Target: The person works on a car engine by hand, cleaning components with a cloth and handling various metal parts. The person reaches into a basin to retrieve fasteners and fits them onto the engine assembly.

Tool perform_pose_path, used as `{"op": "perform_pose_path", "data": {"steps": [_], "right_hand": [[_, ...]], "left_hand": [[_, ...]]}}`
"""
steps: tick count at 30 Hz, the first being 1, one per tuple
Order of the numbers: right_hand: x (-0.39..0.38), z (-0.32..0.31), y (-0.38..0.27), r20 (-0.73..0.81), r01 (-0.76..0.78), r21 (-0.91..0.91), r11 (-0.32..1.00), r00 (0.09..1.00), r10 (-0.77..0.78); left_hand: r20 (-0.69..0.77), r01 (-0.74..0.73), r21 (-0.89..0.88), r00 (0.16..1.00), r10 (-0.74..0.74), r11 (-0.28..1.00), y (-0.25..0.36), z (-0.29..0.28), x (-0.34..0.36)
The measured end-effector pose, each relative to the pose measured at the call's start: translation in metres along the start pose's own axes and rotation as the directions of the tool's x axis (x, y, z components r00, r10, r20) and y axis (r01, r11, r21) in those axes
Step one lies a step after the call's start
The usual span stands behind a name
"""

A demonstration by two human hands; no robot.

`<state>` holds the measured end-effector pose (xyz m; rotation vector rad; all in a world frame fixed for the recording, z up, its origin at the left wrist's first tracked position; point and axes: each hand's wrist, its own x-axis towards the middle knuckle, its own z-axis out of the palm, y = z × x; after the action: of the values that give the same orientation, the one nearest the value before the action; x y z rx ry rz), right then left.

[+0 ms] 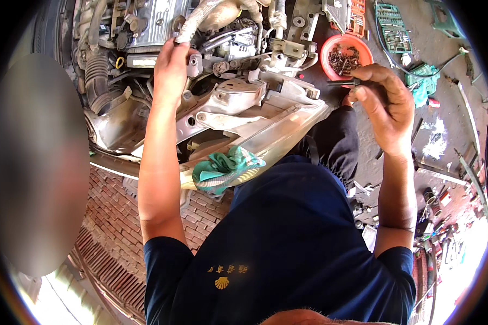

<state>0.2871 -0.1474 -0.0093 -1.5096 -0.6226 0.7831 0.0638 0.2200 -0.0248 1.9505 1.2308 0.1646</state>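
Between the thumb and fingers of my right hand [387,105] is a dark bolt [340,83], its shank pointing left, held over the floor by the red basin. My left hand [171,73] reaches into the engine bay, back of the hand up, fingers closed around a grey metal bracket [194,65] with a hole in it. The far side of that grip is hidden under the hand. Just beyond the fingertips runs a pale wrapped hose [192,24]. Beside it lies the engine [154,24].
A red basin [324,57] holds many bolts. Green socket cases [393,30] and an orange one [358,16] lie behind it. A green cloth [222,167] rests on the headlight [287,146] before me. Tools and scraps litter the floor at right.
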Motion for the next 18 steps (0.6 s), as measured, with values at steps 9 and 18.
{"op": "perform_pose_path", "data": {"steps": [9,18], "right_hand": [[-0.026,-0.022,0.038,-0.068,-0.069,0.271,0.960,0.994,0.090],[-0.044,-0.061,0.081,-0.107,-0.199,0.298,0.934,0.965,0.240]], "left_hand": [[0.074,0.141,0.143,0.985,-0.153,0.980,0.036,0.003,0.007],[-0.055,0.165,0.047,0.985,-0.162,0.985,0.022,0.000,0.020]]}}
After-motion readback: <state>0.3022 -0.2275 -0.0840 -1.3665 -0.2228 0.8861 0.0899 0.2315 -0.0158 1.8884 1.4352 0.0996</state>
